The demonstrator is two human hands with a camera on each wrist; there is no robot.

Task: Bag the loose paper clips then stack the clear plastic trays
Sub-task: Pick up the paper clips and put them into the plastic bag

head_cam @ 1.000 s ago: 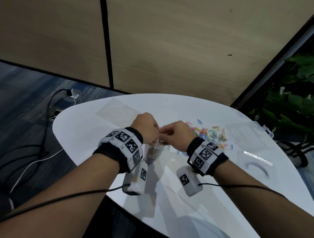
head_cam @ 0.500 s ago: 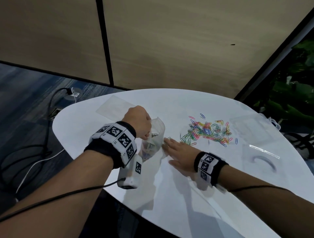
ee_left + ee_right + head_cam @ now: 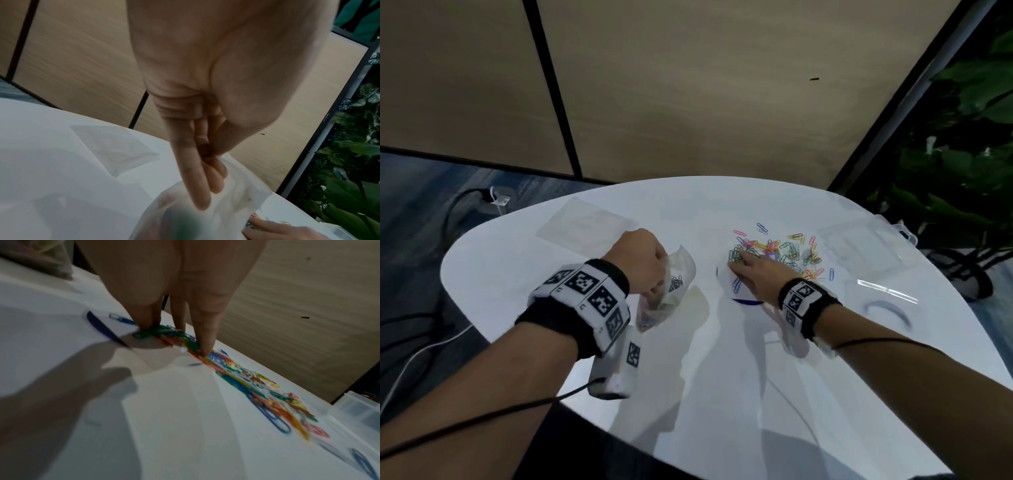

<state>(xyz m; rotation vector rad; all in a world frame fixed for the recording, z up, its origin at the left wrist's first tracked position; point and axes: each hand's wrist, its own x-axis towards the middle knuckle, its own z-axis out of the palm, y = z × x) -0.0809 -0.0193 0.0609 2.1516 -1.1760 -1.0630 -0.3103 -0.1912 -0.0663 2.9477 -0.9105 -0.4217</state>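
While my left hand pinches the crinkly clear bag, my right hand lies flat, fingertips on glossy coloured clips.

the head view looks down and forward from above the table, taking in both forearms, the wall and the floor. the left wrist view looks along the palm, very near the fingers, toward the wall. the right wrist view sits low and close over the tabletop, facing the clips. all three share the table, the wall and the clips.
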